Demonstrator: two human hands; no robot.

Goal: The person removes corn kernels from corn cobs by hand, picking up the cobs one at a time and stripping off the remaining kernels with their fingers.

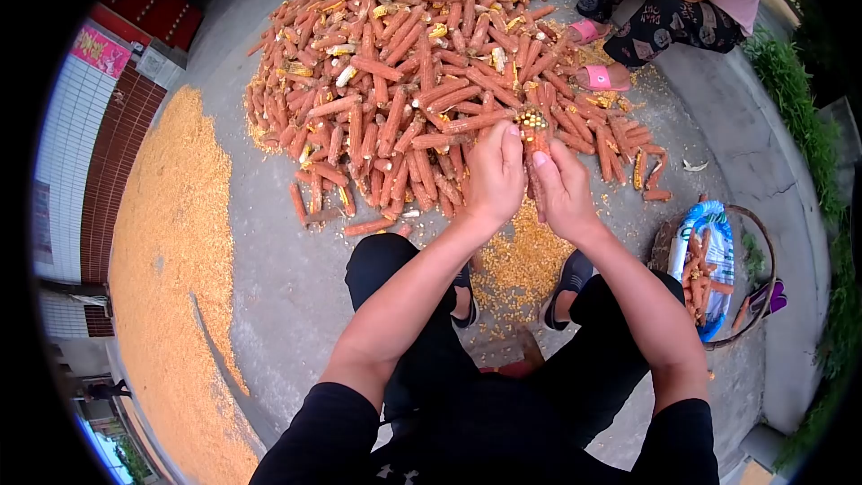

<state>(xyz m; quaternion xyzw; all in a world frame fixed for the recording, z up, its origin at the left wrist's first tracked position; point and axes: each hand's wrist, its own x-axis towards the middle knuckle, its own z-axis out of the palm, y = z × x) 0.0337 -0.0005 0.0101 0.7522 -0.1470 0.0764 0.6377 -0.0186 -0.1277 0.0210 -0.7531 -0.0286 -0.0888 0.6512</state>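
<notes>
My left hand (496,175) and my right hand (564,189) meet in front of me, closed around a corn cob (533,130). Some yellow kernels still show at its upper end; the rest of it is largely covered by my fingers. Both thumbs press against it from either side. A reddish length below, between my palms, may be the same cob or another; I cannot tell. Just beyond my hands rises a big heap of reddish corn cobs (386,108), a few with kernels on them. Loose kernels (516,265) lie on the ground between my feet.
A wide layer of corn kernels (175,251) spreads along the left. To my right stands a handled basket (714,328) lined with blue and white plastic, holding several cobs. Another person (682,22) in pink sandals sits at the heap's far right, hands together. Greenery (790,90) borders the concrete.
</notes>
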